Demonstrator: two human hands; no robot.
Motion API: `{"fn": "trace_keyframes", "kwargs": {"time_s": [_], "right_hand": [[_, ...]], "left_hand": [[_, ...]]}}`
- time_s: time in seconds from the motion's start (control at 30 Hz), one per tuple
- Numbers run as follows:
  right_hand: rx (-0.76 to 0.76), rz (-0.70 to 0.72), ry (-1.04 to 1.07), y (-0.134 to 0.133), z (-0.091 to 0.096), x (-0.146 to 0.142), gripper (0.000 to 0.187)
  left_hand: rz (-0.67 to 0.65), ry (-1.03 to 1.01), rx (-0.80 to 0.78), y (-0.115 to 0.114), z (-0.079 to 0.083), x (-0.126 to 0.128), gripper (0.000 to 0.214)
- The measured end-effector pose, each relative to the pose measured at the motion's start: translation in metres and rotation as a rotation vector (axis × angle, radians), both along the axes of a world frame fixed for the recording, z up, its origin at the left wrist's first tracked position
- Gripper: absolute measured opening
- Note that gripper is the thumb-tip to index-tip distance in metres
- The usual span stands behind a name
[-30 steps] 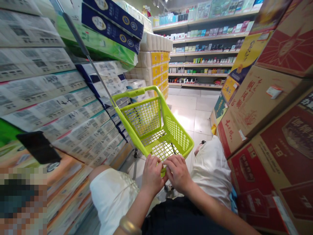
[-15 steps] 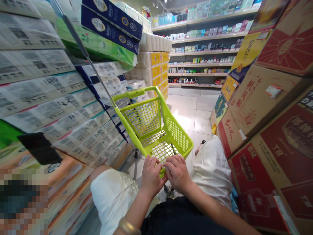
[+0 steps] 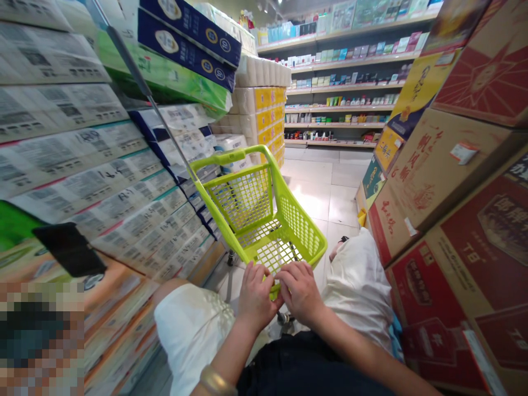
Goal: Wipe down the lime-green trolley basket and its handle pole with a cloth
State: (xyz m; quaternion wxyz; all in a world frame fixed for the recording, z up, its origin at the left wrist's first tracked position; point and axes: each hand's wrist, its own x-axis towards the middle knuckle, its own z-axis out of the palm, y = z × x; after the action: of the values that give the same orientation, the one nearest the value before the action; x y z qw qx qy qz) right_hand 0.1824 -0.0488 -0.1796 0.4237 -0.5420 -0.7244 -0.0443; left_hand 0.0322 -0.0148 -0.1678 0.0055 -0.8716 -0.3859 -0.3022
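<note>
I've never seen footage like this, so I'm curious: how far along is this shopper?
Done so far: the person stands in an aisle between stacked toilet-roll packs and printed cartons. In hand: the left hand and right hand both grip the near rim of a lime-green wheeled basket. Left: nothing shows in the basket, so any picking looks still to come.

A pixelated patch [image 3: 41, 338] blurs the lower left corner, hiding whatever lies there. The hands [image 3: 256, 294] cover the near rim of the lime-green basket [image 3: 301, 231]. The red cardboard cartons [image 3: 466, 264] run off the right edge, a black rectangle [image 3: 68, 250] cannot be identified, and the labels on the far shelves [image 3: 342, 82] are too small to read
</note>
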Motion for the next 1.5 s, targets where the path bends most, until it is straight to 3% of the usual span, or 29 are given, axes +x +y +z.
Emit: {"fn": "trace_keyframes", "kwargs": {"time_s": [0.1,0.27,0.37,0.5,0.57,0.77,1.0,1.17,1.27,1.4,1.5], "right_hand": [[0.008,0.027,-0.026,0.002,0.001,0.011,0.018],[0.0,-0.124,0.029,0.008,0.003,0.039,0.017],[-0.02,-0.115,0.042,0.003,0.005,0.022,0.018],[-0.032,0.016,-0.001,-0.002,0.004,0.0,0.018],[-0.029,0.021,-0.005,-0.001,0.003,0.007,0.018],[0.012,-0.163,0.076,0.007,0.0,0.034,0.021],[-0.017,0.043,0.004,-0.002,0.004,0.0,0.018],[-0.004,-0.088,0.035,0.005,0.003,0.029,0.017],[-0.006,-0.131,0.061,0.004,0.003,0.028,0.016],[-0.01,-0.029,0.043,-0.004,0.003,0.004,0.016],[-0.002,0.033,0.003,-0.004,0.003,0.005,0.018]], "left_hand": [[-0.007,0.012,0.011,0.0,0.002,0.0,0.011],[-0.003,0.018,0.001,-0.002,0.004,0.002,0.011],[0.0,0.005,-0.003,-0.002,0.004,0.003,0.01],[-0.005,0.01,-0.001,-0.002,0.004,0.001,0.012],[-0.007,0.021,0.005,-0.002,0.004,0.0,0.011],[0.004,0.013,0.006,-0.003,0.003,0.003,0.012],[-0.015,0.006,0.029,-0.002,0.003,0.0,0.011],[-0.011,0.0,0.013,-0.002,0.003,0.001,0.01],[-0.009,-0.016,0.011,-0.003,0.002,0.003,0.01],[-0.012,-0.023,0.021,-0.003,0.002,0.002,0.009],[-0.017,-0.017,0.02,-0.002,0.003,0.0,0.009]]}}
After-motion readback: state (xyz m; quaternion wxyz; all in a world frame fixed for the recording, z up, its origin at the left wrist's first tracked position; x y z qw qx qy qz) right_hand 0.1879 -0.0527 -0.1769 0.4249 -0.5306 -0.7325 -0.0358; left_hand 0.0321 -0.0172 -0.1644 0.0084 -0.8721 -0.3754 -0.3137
